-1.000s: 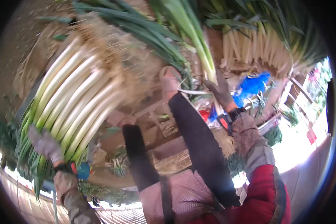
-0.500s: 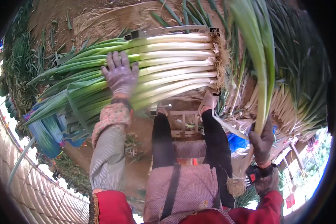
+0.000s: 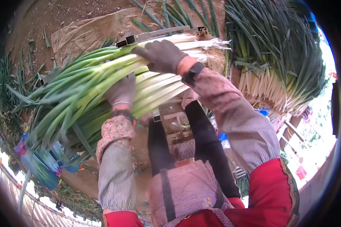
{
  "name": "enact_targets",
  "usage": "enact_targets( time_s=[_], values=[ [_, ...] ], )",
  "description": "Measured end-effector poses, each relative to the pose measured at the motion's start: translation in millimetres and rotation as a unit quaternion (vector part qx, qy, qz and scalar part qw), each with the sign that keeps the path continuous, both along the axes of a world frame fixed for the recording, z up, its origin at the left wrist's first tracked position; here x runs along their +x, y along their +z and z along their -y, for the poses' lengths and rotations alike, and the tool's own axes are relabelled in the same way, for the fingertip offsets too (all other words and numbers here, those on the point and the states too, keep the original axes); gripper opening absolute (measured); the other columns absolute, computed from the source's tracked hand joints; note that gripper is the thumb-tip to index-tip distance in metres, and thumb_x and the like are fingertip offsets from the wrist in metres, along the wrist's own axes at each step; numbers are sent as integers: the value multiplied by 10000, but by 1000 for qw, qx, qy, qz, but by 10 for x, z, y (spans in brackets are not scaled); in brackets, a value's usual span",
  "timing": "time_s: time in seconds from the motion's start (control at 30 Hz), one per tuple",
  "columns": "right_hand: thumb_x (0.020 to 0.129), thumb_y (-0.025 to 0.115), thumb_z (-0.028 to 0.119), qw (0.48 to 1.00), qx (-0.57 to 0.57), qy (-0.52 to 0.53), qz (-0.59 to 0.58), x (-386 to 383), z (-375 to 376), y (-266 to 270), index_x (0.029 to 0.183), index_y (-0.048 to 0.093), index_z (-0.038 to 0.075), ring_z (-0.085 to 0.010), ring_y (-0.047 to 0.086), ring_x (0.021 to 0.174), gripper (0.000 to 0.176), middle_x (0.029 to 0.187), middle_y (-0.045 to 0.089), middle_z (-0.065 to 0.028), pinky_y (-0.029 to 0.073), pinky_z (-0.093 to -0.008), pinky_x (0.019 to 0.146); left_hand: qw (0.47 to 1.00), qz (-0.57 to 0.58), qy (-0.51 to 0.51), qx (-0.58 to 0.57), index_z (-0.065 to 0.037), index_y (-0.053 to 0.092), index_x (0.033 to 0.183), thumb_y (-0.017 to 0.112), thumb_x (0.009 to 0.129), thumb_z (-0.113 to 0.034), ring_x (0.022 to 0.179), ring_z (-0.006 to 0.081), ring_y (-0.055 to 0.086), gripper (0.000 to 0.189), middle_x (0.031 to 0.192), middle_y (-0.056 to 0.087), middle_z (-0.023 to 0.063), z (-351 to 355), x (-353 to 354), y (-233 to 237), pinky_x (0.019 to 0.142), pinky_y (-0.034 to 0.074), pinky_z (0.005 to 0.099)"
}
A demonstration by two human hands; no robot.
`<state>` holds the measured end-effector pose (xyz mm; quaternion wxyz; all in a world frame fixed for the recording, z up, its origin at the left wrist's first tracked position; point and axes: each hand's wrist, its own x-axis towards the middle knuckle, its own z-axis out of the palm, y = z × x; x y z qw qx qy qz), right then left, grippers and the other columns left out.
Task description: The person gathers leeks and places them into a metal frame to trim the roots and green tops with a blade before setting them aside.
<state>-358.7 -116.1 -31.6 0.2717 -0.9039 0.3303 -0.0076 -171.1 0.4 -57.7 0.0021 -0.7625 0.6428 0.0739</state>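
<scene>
A row of long green onions [image 3: 165,89] lies across a metal frame [image 3: 151,34], white stems and roots to the right, leaves to the left. My right hand [image 3: 163,56], in a dark glove, is closed around a green onion laid over the top of the row. That onion's leaves [image 3: 70,100] fan down to the left. My left hand [image 3: 121,89], gloved too, rests on the row with its thumb apart. Overlying stems and leaves hide most of its fingers.
A large heap of green onions [image 3: 276,49] lies at the right, roots toward me. Flattened cardboard [image 3: 87,32] covers soil behind the frame, with loose leaves on it. A blue plastic bundle [image 3: 41,166] sits at the left. My legs straddle the near side of the frame.
My right hand has swung from the lower right up and left, bringing a green onion over the row. My left hand stays on the row, now partly covered.
</scene>
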Motion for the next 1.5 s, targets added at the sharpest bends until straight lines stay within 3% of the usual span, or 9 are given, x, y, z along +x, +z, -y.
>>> enact_targets(
  time_s=[0.2, 0.3, 0.67, 0.8, 1.0, 1.2, 1.3, 1.43, 1.5],
  values=[
    [724, 715, 157, 982, -80, -55, 164, -1, 136, -415, 1136, 607, 102, -348, 691, 832, 429, 891, 674, -133, 560, -454, 692, 988, 151, -41, -1, -114, 512, 1460, 471, 973, -564, 1333, 416, 479, 664, 1450, 540, 182, -40, -15, -65, 1071, 289, 695],
    [725, 714, 181, 994, -37, -68, 80, 120, 26, -483, 1246, 538, 128, -352, 675, 837, 552, 930, 671, -106, 537, -473, 708, 981, 188, -43, -12, -107, 507, 1462, 496, 964, -556, 1351, 415, 454, 671, 1496, 495, 178, -37, -23, -89, 1063, 285, 685],
    [768, 794, 340, 979, -75, -162, 99, -410, -19, -802, 1265, 604, 220, -288, 628, 1064, 545, 1130, 650, -58, 467, -471, 854, 996, 64, -33, 61, -114, 618, 1282, 644, 898, -485, 1229, 335, 531, 534, 1313, 608, 118, -13, -33, 285, 988, 400, 526],
    [788, 784, 345, 979, -94, -158, 85, -394, -42, -767, 1275, 602, 211, -291, 621, 1077, 537, 1145, 650, -57, 465, -470, 870, 976, 94, -187, -57, -118, 610, 1298, 695, 870, -511, 1247, 313, 549, 587, 1315, 622, 78, 288, 54, 895, 1023, 389, 505],
    [785, 756, 273, 983, -98, -107, 110, -379, 101, -762, 1230, 607, 161, -311, 659, 983, 482, 1056, 680, -81, 468, -489, 883, 972, 84, -200, 88, -113, 594, 1297, 667, 817, -692, 1181, 323, 595, 756, 1267, 645, 121, 814, 516, 351, 1034, 383, 508],
    [745, 658, 57, 963, -249, -107, 2, -1616, 224, -812, 1147, 648, 152, -283, 674, 930, 414, 1043, 695, -54, 506, -455, 812, 971, 124, -181, 93, -90, 598, 1301, 621, 803, -753, 1132, 322, 602, 829, 1186, 663, 134, 714, 537, 289, 1003, 388, 541],
    [731, 705, 102, 944, -255, -181, -105, -2685, 375, -399, 921, 711, 184, -280, 698, 766, 206, 828, 700, -60, 537, -428, 700, 971, 136, -169, 98, -91, 597, 1295, 630, 809, -737, 1154, 323, 590, 809, 1207, 649, 138, 706, 526, 249, 1009, 385, 546],
    [812, 739, 204, 862, -228, -258, -372, -3354, 180, -134, 1090, 681, 196, -275, 705, 881, 284, 984, 705, -46, 545, -417, 780, 970, 145, -158, 114, -96, 594, 1295, 642, 814, -718, 1178, 325, 577, 787, 1245, 631, 138, 716, 491, 245, 1034, 371, 564],
    [823, 748, 222, 929, -198, -273, -154, -3029, 80, 66, 1139, 671, 184, -278, 703, 923, 328, 1035, 710, -56, 544, -423, 825, 972, 132, -156, 115, -91, 593, 1290, 651, 815, -705, 1171, 324, 581, 778, 1240, 633, 136, 741, 467, 282, 1052, 362, 577]
  ],
)
